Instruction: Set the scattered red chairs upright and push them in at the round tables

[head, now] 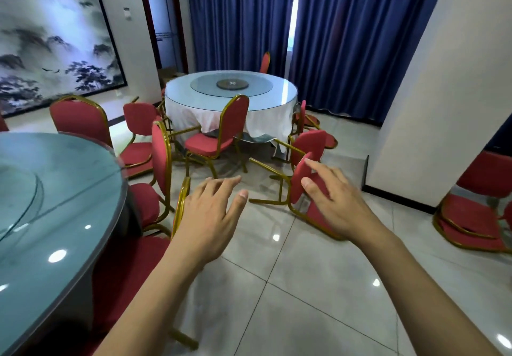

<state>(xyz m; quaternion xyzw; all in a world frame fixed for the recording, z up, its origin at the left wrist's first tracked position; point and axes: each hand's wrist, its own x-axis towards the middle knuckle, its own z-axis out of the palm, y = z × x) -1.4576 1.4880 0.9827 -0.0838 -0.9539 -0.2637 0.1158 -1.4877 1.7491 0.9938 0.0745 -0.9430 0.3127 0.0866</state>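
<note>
Both hands out, palms down, fingers spread, holding nothing. Left hand (214, 211) above tiled floor (304, 286), beside gold chair back (181, 203) at near round table (55, 203). Right hand (336, 200) in front of toppled red chair (300, 178), contact unclear. Upright red chair (221, 133) at far round table (231, 89), not pushed in.

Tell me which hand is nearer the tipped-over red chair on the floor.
Right. The right hand reaches over the tipped chair, overlapping its seat; the left hand hovers off to its left.
</note>
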